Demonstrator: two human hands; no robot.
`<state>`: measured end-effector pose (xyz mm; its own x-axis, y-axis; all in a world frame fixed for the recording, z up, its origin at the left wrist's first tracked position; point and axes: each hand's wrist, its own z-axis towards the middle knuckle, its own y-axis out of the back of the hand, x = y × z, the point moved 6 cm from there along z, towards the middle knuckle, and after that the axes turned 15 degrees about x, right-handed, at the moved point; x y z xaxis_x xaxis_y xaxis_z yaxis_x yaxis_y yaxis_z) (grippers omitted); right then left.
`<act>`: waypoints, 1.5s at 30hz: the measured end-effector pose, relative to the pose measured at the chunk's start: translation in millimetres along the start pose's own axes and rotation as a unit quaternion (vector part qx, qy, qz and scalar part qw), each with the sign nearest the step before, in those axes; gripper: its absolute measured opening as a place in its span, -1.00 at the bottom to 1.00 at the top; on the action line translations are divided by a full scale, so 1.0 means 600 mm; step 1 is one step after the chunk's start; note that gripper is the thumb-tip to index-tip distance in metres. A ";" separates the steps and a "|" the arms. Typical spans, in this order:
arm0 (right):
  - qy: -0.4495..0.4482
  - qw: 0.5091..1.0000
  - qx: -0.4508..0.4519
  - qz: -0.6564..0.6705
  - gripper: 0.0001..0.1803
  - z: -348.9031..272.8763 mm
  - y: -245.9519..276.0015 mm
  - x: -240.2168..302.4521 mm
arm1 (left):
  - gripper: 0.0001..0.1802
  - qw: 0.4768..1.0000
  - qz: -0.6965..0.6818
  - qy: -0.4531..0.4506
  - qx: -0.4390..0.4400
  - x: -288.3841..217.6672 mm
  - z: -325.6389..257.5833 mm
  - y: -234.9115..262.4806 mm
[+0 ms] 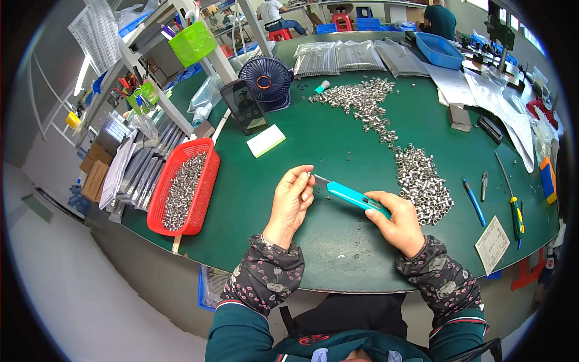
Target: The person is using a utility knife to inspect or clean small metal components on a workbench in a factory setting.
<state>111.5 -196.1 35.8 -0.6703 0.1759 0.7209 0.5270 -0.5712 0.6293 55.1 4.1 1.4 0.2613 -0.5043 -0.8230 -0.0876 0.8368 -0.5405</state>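
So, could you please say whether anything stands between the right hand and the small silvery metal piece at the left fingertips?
Only the turquoise cutter held in the right hand spans the gap, its grey blade reaching toward the small silvery metal piece pinched by the left hand. Nothing else visible stands between.

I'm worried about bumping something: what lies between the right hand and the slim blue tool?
In the head view, the nearer heap of small metal pieces lies between the right hand and the slim blue tool.

dark green top (241, 335) | red-white cuff stripes (461, 320) | black sleeve covers (265, 271), pink and pale floral print | red chest marking (313, 339)
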 end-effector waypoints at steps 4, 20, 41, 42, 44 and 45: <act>-0.017 0.999 0.018 0.035 -0.72 0.002 -0.003 -0.008 | -0.88 1.000 0.000 -0.006 0.004 0.000 -0.001 0.001; 0.074 0.975 -0.136 -0.157 -0.63 -0.009 0.033 0.055 | -0.88 0.994 0.094 -0.004 -0.051 -0.002 -0.006 0.003; 0.034 0.996 -0.032 -0.082 -0.70 -0.001 0.014 0.017 | -0.83 0.998 0.058 -0.004 -0.016 -0.002 -0.002 0.003; 0.032 0.997 -0.017 -0.074 -0.70 0.000 0.012 0.017 | -0.83 0.998 0.058 -0.004 -0.016 -0.002 -0.002 0.003; 0.029 0.997 -0.003 -0.065 -0.70 0.001 0.011 0.016 | -0.83 0.997 0.072 -0.003 -0.019 -0.002 -0.002 0.002; 0.028 0.998 0.001 -0.063 -0.70 0.002 0.011 0.015 | -0.83 0.997 0.072 -0.003 -0.018 -0.002 -0.002 0.001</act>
<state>109.1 -197.3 46.7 -0.7589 0.2010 0.6194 0.4378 -0.5467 0.7138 53.7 5.0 2.2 0.2491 -0.3776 -0.8918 -0.1600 0.8921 -0.4225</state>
